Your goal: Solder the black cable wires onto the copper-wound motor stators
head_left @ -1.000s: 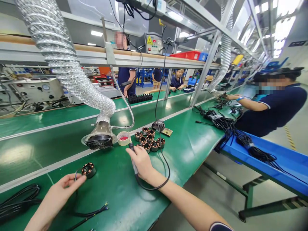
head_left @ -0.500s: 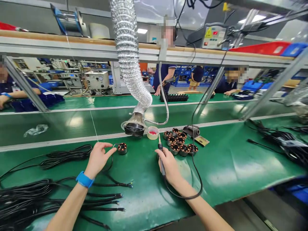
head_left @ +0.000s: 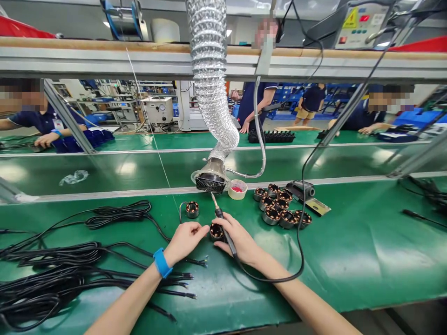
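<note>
My right hand [head_left: 242, 239] is wrapped round the dark handle of a soldering iron [head_left: 226, 232], its tip pointing up and away. The same hand's fingers also hold a small motor stator [head_left: 216, 231] with copper windings, partly covered by them. My left hand [head_left: 186, 239], a blue band on its wrist, pinches at the left edge of this stator; whatever lies between thumb and forefinger is too small to make out. Just beyond it, another stator [head_left: 192, 209] with thin wires sits on the green bench mat. Solder wire [head_left: 153, 137] runs down from a spool [head_left: 125, 21] above.
A fume hose [head_left: 209, 70] ends in a fan hood [head_left: 211, 179] over the bench. Right of it are a tape roll [head_left: 237, 190] with red contents, several stators [head_left: 272, 215] and an iron holder [head_left: 301, 190]. Bundled black cables [head_left: 52, 274] lie left. Co-workers sit or stand opposite.
My left hand has moved right, from beside the wired stator to the one in my right hand. The iron has tilted leftward. The whole view has shifted left.
</note>
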The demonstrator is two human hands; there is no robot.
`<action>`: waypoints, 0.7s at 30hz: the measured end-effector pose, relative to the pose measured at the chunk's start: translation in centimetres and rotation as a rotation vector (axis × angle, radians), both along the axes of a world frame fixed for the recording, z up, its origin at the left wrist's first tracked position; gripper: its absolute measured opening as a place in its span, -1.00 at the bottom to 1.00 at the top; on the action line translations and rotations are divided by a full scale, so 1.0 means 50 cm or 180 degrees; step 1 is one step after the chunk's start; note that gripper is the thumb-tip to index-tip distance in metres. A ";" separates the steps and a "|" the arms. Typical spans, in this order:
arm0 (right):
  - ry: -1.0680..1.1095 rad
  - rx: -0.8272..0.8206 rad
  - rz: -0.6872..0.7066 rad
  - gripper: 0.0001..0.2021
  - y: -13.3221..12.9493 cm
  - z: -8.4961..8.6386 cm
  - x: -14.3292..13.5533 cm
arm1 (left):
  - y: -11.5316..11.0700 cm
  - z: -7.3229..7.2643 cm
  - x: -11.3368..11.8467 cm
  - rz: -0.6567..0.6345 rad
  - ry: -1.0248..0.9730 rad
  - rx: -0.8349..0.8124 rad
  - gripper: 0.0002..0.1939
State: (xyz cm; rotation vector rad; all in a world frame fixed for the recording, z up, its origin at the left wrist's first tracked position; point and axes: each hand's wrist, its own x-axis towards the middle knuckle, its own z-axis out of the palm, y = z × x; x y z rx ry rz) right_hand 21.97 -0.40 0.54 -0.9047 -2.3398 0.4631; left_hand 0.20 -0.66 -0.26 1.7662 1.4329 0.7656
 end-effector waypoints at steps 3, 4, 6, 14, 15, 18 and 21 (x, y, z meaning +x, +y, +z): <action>0.0340 -0.0202 0.0032 -0.49 0.008 -0.022 0.002 | -0.010 -0.002 0.017 -0.0088 -0.0106 -0.0021 -0.50; 0.0451 -0.0187 -0.0019 -0.51 0.009 -0.030 -0.002 | -0.012 -0.002 0.020 -0.0097 -0.0140 -0.0024 -0.51; 0.0565 -0.0089 -0.0150 -0.52 0.010 -0.047 -0.018 | -0.011 0.000 0.022 -0.0060 -0.0231 -0.0079 -0.53; 0.0472 0.0485 -0.0367 -0.52 0.028 -0.087 -0.077 | 0.012 0.012 -0.001 0.0369 -0.0440 -0.0384 -0.46; 0.0481 0.0459 -0.0364 -0.51 0.030 -0.088 -0.077 | 0.013 0.014 -0.004 0.0433 -0.0399 -0.0396 -0.50; 0.0596 0.0273 -0.0276 -0.48 0.030 -0.087 -0.071 | 0.013 0.021 -0.010 0.0503 -0.0287 -0.0433 -0.60; 0.0796 -0.0002 -0.0043 -0.50 0.024 -0.083 -0.065 | 0.012 0.026 -0.009 0.0506 -0.0276 -0.0488 -0.51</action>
